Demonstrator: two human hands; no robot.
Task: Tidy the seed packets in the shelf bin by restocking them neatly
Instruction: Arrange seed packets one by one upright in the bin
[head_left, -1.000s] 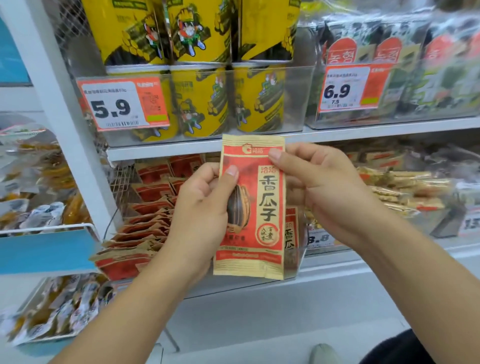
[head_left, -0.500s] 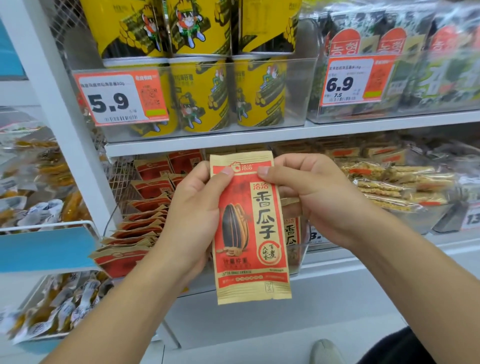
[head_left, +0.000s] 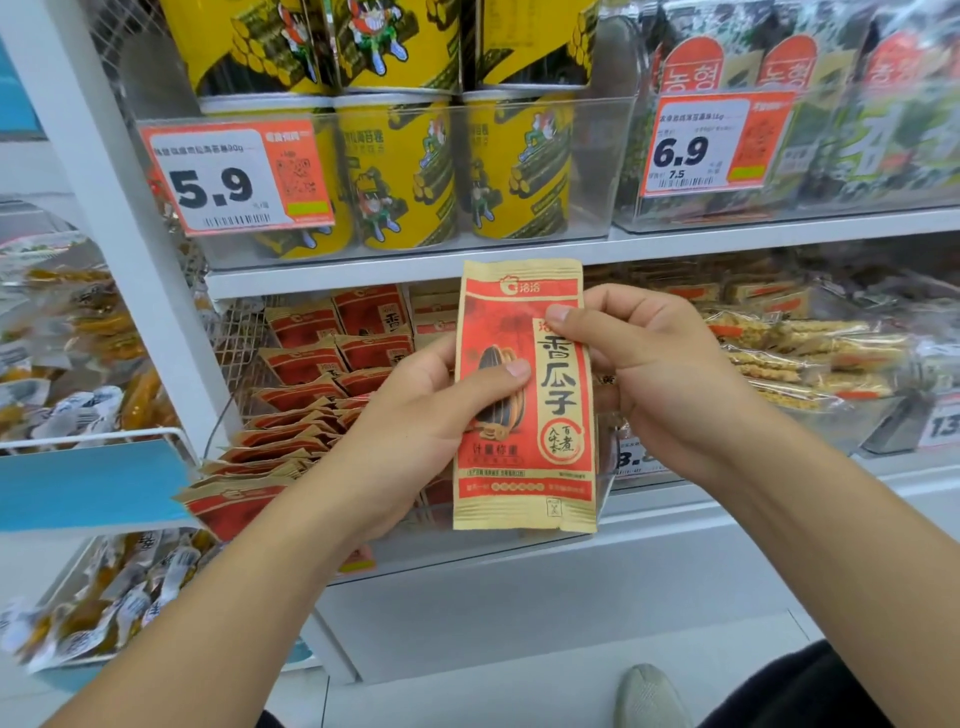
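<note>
Lower on the packet now, the left thumb has slid from the top edge to the seed picture; both hands keep their hold.
Rows of red seed packets (head_left: 311, 410) lie in the shelf bin (head_left: 602, 488); the left hand (head_left: 415, 426) and right hand (head_left: 649, 374) pinch one upright seed packet (head_left: 524, 405) before it, under yellow tubs (head_left: 400, 166).

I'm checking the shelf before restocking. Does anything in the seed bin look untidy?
Yes. The packets in the bin lie in a slumped, overlapping row, and the front ones poke out over its front edge. The held packet, gripped by both hands, looks flat and undamaged.
</note>
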